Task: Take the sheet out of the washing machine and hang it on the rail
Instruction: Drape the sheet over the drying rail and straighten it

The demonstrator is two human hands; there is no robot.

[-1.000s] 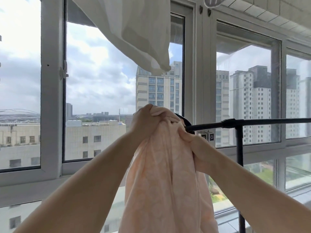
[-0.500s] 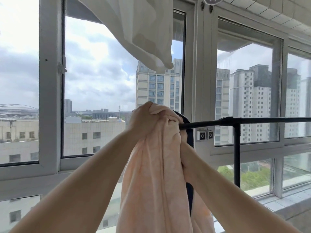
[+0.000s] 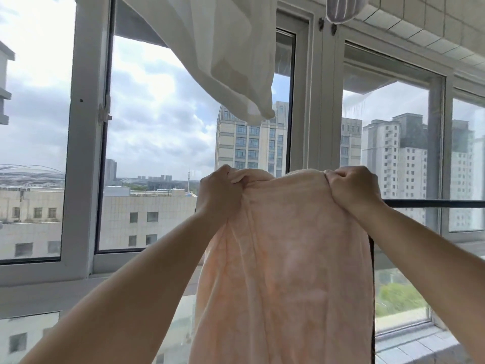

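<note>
Peach sheet hides rail end.

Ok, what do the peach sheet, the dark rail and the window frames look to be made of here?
Peach sheet: soft woven cloth, matte, faintly patterned; it drapes and bunches where the left hand and right hand grip it. Rail: probably metal tube with a black coating; thin, straight, slightly glossy. Window frames: smooth pale grey profiles, painted aluminium or plastic; the look leaves that open.

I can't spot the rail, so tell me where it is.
Head view, right side: the black rail runs level from behind the right hand to the frame edge, in front of the window.
</note>
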